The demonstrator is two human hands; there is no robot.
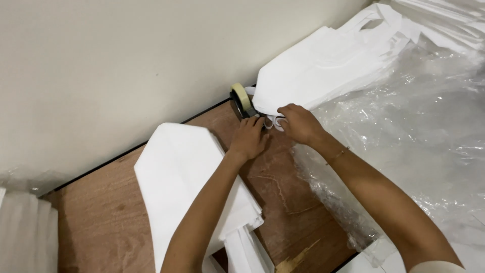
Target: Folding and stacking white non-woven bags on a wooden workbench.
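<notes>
white bags | beige tape roll | brown wood table

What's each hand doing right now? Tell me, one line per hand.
Left hand: closed, fingers pinching the white loop at the near end of the white bag stack.
Right hand: closed on the same loop, beside the tape roll.

- Your left hand and right hand meet at the near edge of the far bag stack.
- The tape roll stands just left of that stack, against the wall.
- A second bag stack lies near-left on the counter; plastic sheeting spreads right.
</notes>
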